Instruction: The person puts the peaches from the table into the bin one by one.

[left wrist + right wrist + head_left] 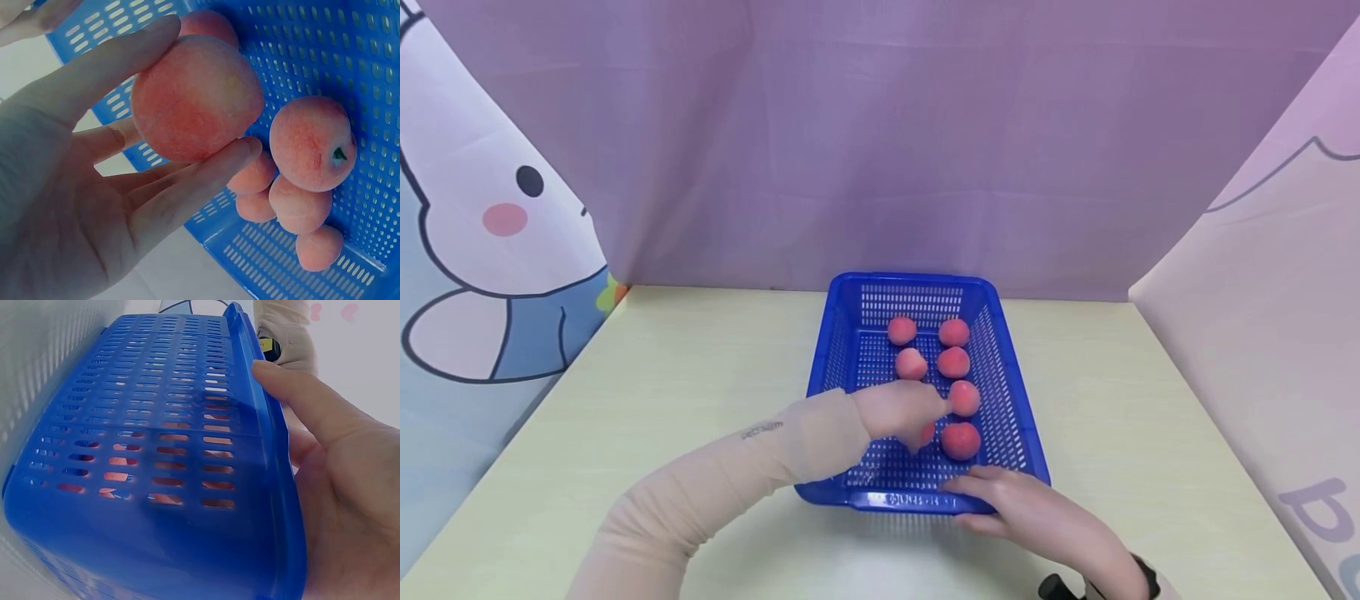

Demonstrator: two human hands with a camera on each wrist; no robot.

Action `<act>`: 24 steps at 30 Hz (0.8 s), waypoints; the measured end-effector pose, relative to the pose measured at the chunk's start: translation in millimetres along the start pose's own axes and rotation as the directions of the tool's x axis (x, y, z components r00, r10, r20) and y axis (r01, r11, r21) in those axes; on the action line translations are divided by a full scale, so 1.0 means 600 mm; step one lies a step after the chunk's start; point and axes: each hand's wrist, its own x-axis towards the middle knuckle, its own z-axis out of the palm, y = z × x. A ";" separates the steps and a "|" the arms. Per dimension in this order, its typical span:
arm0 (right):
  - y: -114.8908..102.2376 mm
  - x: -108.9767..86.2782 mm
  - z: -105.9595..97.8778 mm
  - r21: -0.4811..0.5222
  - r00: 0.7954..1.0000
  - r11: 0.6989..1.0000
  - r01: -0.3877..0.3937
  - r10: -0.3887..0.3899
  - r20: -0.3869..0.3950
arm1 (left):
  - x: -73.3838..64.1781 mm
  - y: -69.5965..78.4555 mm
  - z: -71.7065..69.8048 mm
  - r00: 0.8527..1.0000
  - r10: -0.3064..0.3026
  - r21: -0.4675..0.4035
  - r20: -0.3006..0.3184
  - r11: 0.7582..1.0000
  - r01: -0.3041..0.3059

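A blue plastic basket (1026,417) with slotted walls holds several pinkish-red peaches, such as the peach (960,441) near its front right. Over the basket, my left hand (904,410) pinches a peach (197,97) between thumb and fingertips. In the head view, that hand mostly hides the held fruit. More peaches (312,144) lie just beyond the held one in the left wrist view, one showing a green stem spot. My right hand (1015,504) grips the basket's front rim near the right corner, its thumb (300,394) at the rim's outer side and fingers over the inside.
The basket stands on a pale table (722,350) before a purple backdrop (880,142). Printed cartoon panels flank it, with a white character (505,175) on the left one. A dark band (1146,575) circles my right wrist.
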 end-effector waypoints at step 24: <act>-0.001 0.001 0.000 0.000 1.000 1.000 -0.006 0.006 -0.002 | 0.031 0.003 0.028 0.996 0.083 0.402 0.043 0.911 -0.093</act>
